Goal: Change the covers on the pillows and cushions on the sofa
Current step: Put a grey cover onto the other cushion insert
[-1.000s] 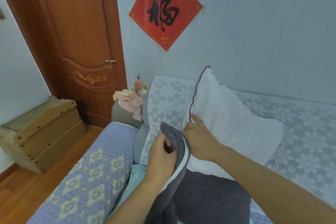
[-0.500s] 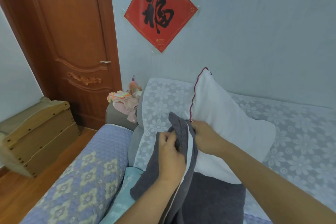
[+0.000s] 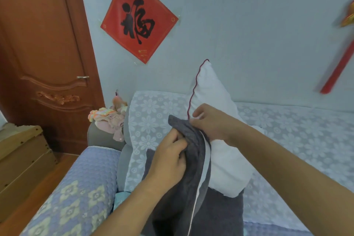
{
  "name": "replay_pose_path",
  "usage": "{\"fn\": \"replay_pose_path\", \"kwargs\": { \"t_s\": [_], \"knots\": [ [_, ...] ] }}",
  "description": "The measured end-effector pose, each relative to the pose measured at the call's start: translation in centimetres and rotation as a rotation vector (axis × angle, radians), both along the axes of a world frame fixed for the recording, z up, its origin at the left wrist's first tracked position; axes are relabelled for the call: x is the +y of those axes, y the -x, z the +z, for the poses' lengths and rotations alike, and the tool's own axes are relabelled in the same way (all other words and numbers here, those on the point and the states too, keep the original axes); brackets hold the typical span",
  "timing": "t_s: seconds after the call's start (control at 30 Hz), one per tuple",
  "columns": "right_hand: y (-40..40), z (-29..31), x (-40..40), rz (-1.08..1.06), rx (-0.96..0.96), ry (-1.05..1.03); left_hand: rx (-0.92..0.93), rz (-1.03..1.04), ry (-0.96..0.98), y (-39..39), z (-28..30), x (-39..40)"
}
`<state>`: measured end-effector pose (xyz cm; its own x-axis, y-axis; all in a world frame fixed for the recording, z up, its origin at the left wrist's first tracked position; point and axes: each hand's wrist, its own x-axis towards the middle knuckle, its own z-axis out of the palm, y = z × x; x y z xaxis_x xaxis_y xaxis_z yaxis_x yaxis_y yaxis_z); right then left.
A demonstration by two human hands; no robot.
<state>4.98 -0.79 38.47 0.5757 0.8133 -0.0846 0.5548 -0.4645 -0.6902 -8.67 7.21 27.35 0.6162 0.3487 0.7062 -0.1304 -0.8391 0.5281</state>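
Pale blue wall (image 3: 249, 25) with a red paper square (image 3: 138, 16) backs the sofa (image 3: 298, 126), which is draped in white floral lace.

Head view: a white pillow (image 3: 216, 140) with dark red piping leans upright against the backrest. The left hand (image 3: 168, 161) grips a bunched edge of the dark grey cover (image 3: 193, 193). The right hand (image 3: 208, 120) pinches the cover's opposite edge against the pillow's side. Compared with a second ago, the cover's mouth has risen along the pillow edge, higher up the piping. Judgement: the cover is being worked up over the pillow; most of the pillow remains bare.
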Motion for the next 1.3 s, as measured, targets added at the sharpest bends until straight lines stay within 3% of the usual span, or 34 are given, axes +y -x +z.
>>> {"fn": "replay_pose_path", "kwargs": {
  "t_s": [0.07,0.13,0.23,0.33,0.43,0.5,0.6,0.77,0.87,1.0,1.07,1.17,1.3],
  "knots": [
    [1.2,0.9,-0.2,0.013,-0.241,-0.088,-0.026,0.004,-0.064,0.3,1.1,0.5],
    [2.2,1.8,-0.1,0.089,-0.23,-0.027,-0.044,0.029,-0.14,0.5,2.1,0.9],
    [1.8,3.5,0.6,0.154,-0.09,0.087,-0.025,-0.011,-0.303,0.9,4.1,2.5],
    [0.5,6.3,2.2,0.147,0.194,-0.177,0.036,-0.016,-0.491,0.8,9.8,6.3],
    [-1.6,9.8,3.5,0.039,0.417,-0.509,-0.047,0.077,-0.373,0.7,17.4,9.2],
    [-3.8,10.1,4.0,0.026,0.549,-0.577,-0.045,0.024,-0.27,1.5,20.4,9.9],
    [-4.9,7.0,4.2,0.096,0.748,-0.393,0.129,-0.114,-0.254,2.6,20.8,9.2],
    [-2.6,-0.9,4.4,0.275,0.91,-0.06,0.398,-0.256,-0.14,5.0,14.4,7.5],
    [-2.6,-4.7,5.3,0.143,1.034,-0.067,0.463,-0.288,-0.021,7.4,12.1,7.0],
    [-5.8,-8.5,6.0,-0.348,1.004,-0.197,0.473,-0.364,0.123,10.1,10.5,5.5],
    [-8.0,-9.5,5.5,-0.475,0.926,-0.18,0.444,-0.386,0.173,10.8,9.4,4.7],
    [-9.4,-10.1,4.6,-0.484,0.782,-0.141,0.378,-0.395,0.219,10.6,8.4,4.6],
    [-8.1,-9.7,2.5,-0.159,0.622,-0.206,0.273,-0.41,0.431,11.4,9.4,6.7]
  ]
}}
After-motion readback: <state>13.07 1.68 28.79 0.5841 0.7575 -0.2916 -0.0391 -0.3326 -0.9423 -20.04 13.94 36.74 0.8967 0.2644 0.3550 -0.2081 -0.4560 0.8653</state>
